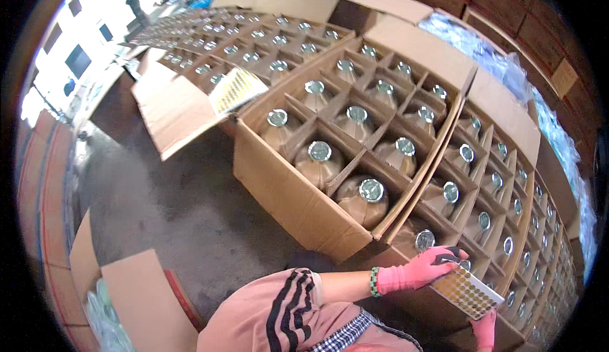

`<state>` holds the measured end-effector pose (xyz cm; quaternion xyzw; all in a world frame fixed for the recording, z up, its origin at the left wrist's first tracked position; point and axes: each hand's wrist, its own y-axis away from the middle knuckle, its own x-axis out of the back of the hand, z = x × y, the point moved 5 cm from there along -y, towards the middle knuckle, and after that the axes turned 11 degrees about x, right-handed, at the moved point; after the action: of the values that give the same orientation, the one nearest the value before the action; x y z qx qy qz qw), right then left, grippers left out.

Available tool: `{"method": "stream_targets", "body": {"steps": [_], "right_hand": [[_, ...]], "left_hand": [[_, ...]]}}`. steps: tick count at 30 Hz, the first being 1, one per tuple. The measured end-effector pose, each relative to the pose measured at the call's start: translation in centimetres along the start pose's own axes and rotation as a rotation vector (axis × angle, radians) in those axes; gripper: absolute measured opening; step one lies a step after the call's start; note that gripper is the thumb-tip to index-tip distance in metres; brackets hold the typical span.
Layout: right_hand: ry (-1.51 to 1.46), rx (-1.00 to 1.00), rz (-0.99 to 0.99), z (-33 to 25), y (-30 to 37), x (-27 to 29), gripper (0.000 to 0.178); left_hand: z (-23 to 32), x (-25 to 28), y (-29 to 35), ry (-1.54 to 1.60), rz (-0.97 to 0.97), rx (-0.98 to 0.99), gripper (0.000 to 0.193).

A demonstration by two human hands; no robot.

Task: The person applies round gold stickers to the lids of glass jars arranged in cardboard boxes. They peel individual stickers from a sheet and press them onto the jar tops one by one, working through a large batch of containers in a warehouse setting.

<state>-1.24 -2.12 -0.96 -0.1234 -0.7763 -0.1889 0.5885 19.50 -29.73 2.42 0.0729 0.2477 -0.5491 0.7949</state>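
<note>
A white sheet of round gold stickers (468,292) is tilted above the open boxes at the lower right. My left hand (415,272), in a pink glove with dark fingertips, is closed at the sheet's upper edge, fingers bent. My right hand (485,330), also in a pink glove, grips the sheet's lower corner, its fingers mostly hidden. Just beyond the left hand, a large clear bottle with a silver cap (424,240) stands in a cardboard compartment. More capped bottles fill the divided carton (298,203) in front of me, one to each visible cell.
Another sticker sheet (240,90) lies on an open carton flap (174,108). Long rows of bottle cartons run to the far left and right. Clear plastic wrapping (476,54) lies along their far side. Stacked brown boxes (507,9) stand behind; an open box (149,301) is at lower left.
</note>
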Motion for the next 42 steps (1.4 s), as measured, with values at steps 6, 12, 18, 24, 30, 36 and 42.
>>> {"method": "stream_targets", "body": {"steps": [6,12,18,24,30,36,42], "right_hand": [[0.252,0.040,-0.087,4.7,2.6,-2.8,0.040],[0.284,-0.048,-0.081,3.6,1.2,-2.7,0.032],[0.218,-0.178,-0.034,-5.0,-0.5,2.1,0.038],[-0.290,-0.133,0.107,-8.5,-3.9,5.5,0.048],[-1.013,0.306,0.519,-14.9,-9.1,7.2,0.056],[-1.222,0.040,0.501,-9.9,-8.1,2.7,0.026],[-1.206,0.061,0.485,-9.6,-6.7,3.5,0.023]], "left_hand": [[0.0,2.4,0.0,0.000,-0.039,0.090,0.019],[0.9,3.6,0.0,0.039,-0.036,0.276,0.022],[0.6,4.1,0.9,0.037,0.242,0.342,0.020],[1.3,4.3,1.7,-0.087,0.452,0.314,0.025],[0.1,2.8,0.5,-0.115,0.423,0.246,0.025],[-0.1,1.0,-0.3,-0.328,0.382,0.243,0.022],[0.0,-0.6,-1.3,-0.244,0.223,0.195,0.012]]}}
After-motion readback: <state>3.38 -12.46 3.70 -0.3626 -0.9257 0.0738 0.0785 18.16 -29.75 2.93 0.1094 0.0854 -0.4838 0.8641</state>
